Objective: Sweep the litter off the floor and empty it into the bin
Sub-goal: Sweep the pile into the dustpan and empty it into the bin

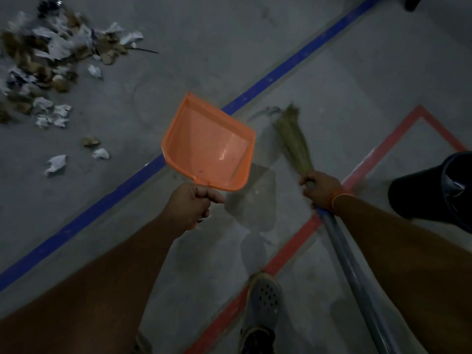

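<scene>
My left hand (190, 204) grips the short handle of an orange dustpan (209, 144), held above the floor with nothing in its tray. My right hand (320, 189) grips a broom (293, 139) where the straw head meets the grey handle, which runs back under my forearm. The straw tips point away from me, near the blue line. A pile of litter (48, 62), crumpled white paper and brown leaves, lies on the grey floor at the upper left, with loose scraps trailing toward me. A dark bin (434, 192) stands at the right edge.
A blue tape line (255, 95) crosses the concrete floor diagonally between me and the litter. Red tape (378, 159) marks a square around the bin area. My grey perforated shoe (264, 300) stands at the bottom centre. A dark object (412, 2) sits at the top right.
</scene>
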Demonstrator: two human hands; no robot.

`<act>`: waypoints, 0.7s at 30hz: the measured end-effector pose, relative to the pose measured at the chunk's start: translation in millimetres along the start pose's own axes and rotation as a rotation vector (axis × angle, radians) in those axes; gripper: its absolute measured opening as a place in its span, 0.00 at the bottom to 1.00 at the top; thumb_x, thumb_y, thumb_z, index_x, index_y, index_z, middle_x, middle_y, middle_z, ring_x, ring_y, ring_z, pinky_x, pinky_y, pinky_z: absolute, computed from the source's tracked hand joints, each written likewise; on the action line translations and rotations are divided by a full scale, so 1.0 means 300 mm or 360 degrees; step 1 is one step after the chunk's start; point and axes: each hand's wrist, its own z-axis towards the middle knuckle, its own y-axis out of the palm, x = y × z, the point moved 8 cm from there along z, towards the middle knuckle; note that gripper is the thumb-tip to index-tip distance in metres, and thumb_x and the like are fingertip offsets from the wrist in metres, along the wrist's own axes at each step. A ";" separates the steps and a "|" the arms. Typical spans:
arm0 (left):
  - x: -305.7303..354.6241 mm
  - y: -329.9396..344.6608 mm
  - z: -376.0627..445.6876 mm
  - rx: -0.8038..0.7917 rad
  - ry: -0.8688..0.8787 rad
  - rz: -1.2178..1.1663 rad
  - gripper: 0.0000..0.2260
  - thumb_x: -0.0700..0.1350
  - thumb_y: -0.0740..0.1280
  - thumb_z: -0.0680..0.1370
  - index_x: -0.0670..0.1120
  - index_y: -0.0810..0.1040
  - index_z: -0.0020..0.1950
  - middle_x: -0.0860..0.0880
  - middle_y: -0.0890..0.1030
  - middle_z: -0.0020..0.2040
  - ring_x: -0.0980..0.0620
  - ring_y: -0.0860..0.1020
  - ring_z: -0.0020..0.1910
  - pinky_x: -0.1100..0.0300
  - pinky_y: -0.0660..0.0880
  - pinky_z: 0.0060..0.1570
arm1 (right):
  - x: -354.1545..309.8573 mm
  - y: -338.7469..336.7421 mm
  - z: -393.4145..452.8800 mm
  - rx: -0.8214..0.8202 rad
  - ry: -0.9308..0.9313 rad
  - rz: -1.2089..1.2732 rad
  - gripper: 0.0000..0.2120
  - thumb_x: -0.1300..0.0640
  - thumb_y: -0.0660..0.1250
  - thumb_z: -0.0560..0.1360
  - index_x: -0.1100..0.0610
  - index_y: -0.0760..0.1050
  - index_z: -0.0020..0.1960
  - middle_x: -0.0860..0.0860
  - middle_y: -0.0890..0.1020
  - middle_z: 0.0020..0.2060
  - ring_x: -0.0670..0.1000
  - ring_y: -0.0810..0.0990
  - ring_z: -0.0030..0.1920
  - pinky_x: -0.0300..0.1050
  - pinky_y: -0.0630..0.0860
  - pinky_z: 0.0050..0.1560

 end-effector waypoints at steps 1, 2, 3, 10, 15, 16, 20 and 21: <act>-0.005 -0.048 -0.009 0.0032 -0.0008 -0.0017 0.18 0.30 0.57 0.78 0.44 0.85 0.47 0.43 0.73 0.27 0.56 0.66 0.19 0.68 0.59 0.20 | -0.074 0.032 0.005 -0.0015 -0.0032 0.0022 0.10 0.64 0.67 0.74 0.51 0.78 0.49 0.55 0.78 0.48 0.54 0.80 0.30 0.41 0.76 0.26; -0.011 -0.102 -0.019 0.0064 -0.0012 -0.0034 0.18 0.30 0.57 0.78 0.45 0.85 0.47 0.43 0.73 0.27 0.56 0.66 0.19 0.68 0.60 0.20 | -0.157 0.069 0.012 -0.0045 -0.0081 0.0008 0.10 0.65 0.66 0.73 0.51 0.79 0.49 0.56 0.78 0.49 0.55 0.80 0.29 0.41 0.77 0.25; -0.018 -0.162 -0.031 0.0096 -0.0010 -0.0049 0.18 0.30 0.57 0.79 0.45 0.85 0.47 0.43 0.74 0.28 0.56 0.66 0.19 0.67 0.60 0.20 | -0.249 0.109 0.015 -0.0091 -0.0147 -0.0026 0.10 0.64 0.66 0.73 0.51 0.79 0.49 0.57 0.78 0.49 0.55 0.80 0.29 0.42 0.77 0.24; -0.151 -0.690 -0.175 0.0372 0.0019 -0.0111 0.18 0.30 0.57 0.79 0.43 0.85 0.48 0.41 0.74 0.30 0.56 0.66 0.18 0.69 0.60 0.19 | -0.932 0.361 -0.043 -0.0239 -0.0553 -0.0003 0.10 0.65 0.66 0.73 0.52 0.79 0.51 0.56 0.78 0.50 0.52 0.79 0.31 0.39 0.76 0.22; -0.371 -1.054 -0.347 0.0576 -0.0080 -0.0250 0.22 0.29 0.58 0.76 0.50 0.86 0.41 0.44 0.74 0.25 0.52 0.67 0.24 0.64 0.61 0.28 | -1.216 0.432 -0.186 -0.0156 -0.0742 0.0000 0.09 0.63 0.66 0.74 0.52 0.77 0.51 0.56 0.80 0.48 0.51 0.80 0.27 0.37 0.75 0.24; -0.407 -1.114 -0.387 0.0610 -0.0103 -0.0294 0.22 0.28 0.57 0.77 0.48 0.86 0.41 0.44 0.74 0.25 0.52 0.67 0.24 0.64 0.61 0.27 | -1.249 0.442 -0.214 -0.0147 -0.0757 -0.0022 0.09 0.63 0.66 0.75 0.52 0.77 0.51 0.55 0.80 0.48 0.52 0.80 0.28 0.37 0.74 0.24; -0.468 -1.300 -0.542 0.0706 -0.0127 -0.0463 0.17 0.26 0.56 0.78 0.39 0.82 0.47 0.46 0.72 0.22 0.56 0.66 0.17 0.70 0.60 0.18 | -1.363 0.522 -0.325 -0.0207 -0.0845 -0.0160 0.09 0.60 0.66 0.76 0.49 0.76 0.52 0.52 0.81 0.47 0.52 0.83 0.27 0.43 0.80 0.30; -0.472 -1.339 -0.572 0.0731 -0.0113 -0.0492 0.16 0.26 0.55 0.79 0.37 0.82 0.48 0.47 0.72 0.21 0.58 0.66 0.16 0.71 0.59 0.17 | -1.388 0.555 -0.351 -0.0239 -0.0864 -0.0203 0.09 0.60 0.66 0.76 0.48 0.75 0.52 0.52 0.81 0.47 0.50 0.83 0.27 0.44 0.80 0.31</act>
